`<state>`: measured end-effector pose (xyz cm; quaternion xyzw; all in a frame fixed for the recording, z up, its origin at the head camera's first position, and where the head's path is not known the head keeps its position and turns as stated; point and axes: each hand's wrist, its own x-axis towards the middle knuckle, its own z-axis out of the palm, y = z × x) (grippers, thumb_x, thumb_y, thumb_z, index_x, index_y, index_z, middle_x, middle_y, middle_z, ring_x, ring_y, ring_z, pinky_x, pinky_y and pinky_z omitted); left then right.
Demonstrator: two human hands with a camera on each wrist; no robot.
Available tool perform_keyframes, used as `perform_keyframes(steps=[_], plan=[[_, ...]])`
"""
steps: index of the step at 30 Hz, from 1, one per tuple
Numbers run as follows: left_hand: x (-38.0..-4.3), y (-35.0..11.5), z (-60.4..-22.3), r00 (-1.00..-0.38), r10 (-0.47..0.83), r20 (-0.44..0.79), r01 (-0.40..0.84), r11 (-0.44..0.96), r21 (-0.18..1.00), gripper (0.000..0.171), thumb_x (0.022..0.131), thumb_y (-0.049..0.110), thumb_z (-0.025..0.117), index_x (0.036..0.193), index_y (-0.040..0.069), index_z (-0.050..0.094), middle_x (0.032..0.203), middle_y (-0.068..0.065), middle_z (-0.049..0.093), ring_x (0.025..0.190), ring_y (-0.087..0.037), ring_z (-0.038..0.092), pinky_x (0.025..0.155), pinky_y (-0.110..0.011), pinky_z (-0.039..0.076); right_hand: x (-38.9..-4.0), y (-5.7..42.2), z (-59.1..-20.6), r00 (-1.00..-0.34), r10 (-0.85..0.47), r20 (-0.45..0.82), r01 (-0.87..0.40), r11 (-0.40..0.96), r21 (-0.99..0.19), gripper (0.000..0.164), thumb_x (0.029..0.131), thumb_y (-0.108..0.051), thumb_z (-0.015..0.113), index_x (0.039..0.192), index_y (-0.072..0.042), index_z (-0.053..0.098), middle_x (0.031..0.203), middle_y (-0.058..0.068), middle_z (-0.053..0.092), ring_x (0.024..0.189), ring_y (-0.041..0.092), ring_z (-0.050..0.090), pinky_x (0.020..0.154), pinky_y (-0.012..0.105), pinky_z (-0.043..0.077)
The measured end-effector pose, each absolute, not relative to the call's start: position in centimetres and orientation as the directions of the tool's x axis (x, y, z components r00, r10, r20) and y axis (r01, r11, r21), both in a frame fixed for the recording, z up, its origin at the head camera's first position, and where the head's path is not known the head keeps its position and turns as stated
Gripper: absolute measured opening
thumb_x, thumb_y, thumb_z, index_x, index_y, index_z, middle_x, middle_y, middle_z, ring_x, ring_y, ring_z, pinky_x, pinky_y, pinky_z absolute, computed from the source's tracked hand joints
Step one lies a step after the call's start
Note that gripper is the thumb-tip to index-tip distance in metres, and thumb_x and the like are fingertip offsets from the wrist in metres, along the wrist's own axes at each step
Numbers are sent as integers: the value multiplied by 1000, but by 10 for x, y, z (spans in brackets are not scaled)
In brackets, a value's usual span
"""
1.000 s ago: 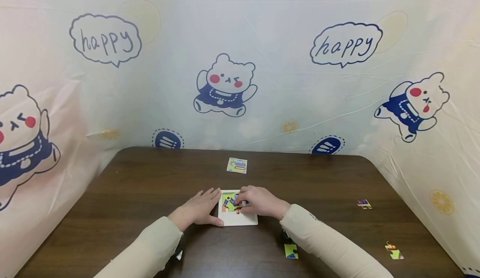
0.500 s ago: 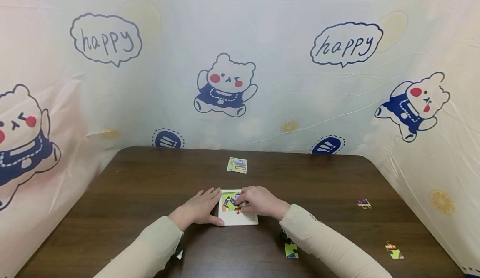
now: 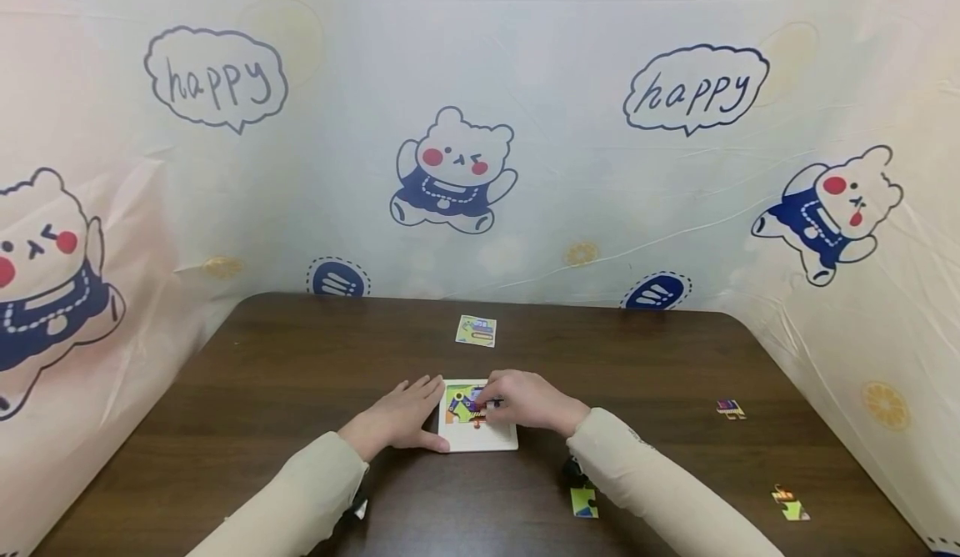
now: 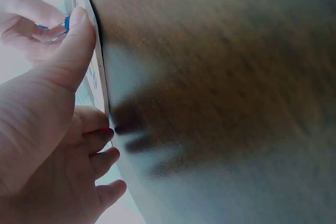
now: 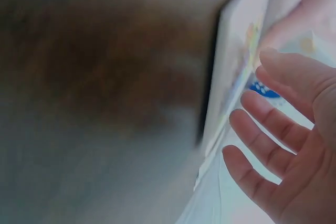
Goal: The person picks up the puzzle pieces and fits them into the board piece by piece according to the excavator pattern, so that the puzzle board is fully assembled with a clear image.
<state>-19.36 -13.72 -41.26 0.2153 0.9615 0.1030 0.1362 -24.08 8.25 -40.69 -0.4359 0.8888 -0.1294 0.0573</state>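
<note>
A white puzzle tray [image 3: 477, 440] lies on the brown table, with joined colourful puzzle pieces [image 3: 457, 407] in its upper left part. My left hand [image 3: 397, 418] lies along the tray's left edge, thumb at the near corner and fingers spread out straight. In the left wrist view, that thumb [image 4: 73, 51] touches the rim. My right hand [image 3: 532, 400] is over the tray's upper right, thumb and index finger pinching a puzzle piece mostly hidden beneath them. From the right wrist view, the other fingers [image 5: 262, 135] are loosely bent beside the tray.
A square picture card [image 3: 476, 330] lies beyond the tray. Loose puzzle pieces sit to the right: a purple one [image 3: 731, 408], a green and orange one [image 3: 790, 504], and a green and blue one [image 3: 584, 502] by the right sleeve. A printed curtain [image 3: 555, 190] hangs behind the table.
My right hand has shifted slightly right over the tray, uncovering a little more of the joined puzzle pieces. My left hand keeps its place at the tray edge.
</note>
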Motion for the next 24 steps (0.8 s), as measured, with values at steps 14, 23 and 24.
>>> perform_keyframes(steps=[14, 23, 24], plan=[[-195, -138, -414, -873, 440, -210, 385, 887, 255, 93, 76, 54, 66, 140, -4, 33, 146, -17, 28, 134, -33, 22, 106, -50, 17, -256, 175, -389, -770, -622, 141, -600, 633, -489, 27, 84, -11, 68, 109, -2, 66, 101, 11, 61, 91, 28, 57, 78, 44, 48], [-195, -139, -417, -875, 439, -205, 387, 888, 249, 94, 75, 55, 66, 140, -3, 33, 146, -16, 28, 134, -32, 22, 106, -50, 18, -250, 262, -381, -852, -453, 261, -522, 718, -460, 28, 83, -13, 69, 110, -3, 65, 101, 7, 62, 92, 31, 57, 78, 46, 47], [-195, -139, -418, -874, 440, -205, 387, 887, 251, 94, 75, 55, 66, 140, -4, 33, 146, -16, 28, 134, -32, 22, 106, -50, 18, -249, 272, -380, -863, -429, 268, -506, 735, -452, 28, 83, -13, 69, 110, -3, 65, 102, 8, 62, 92, 31, 57, 78, 46, 47]])
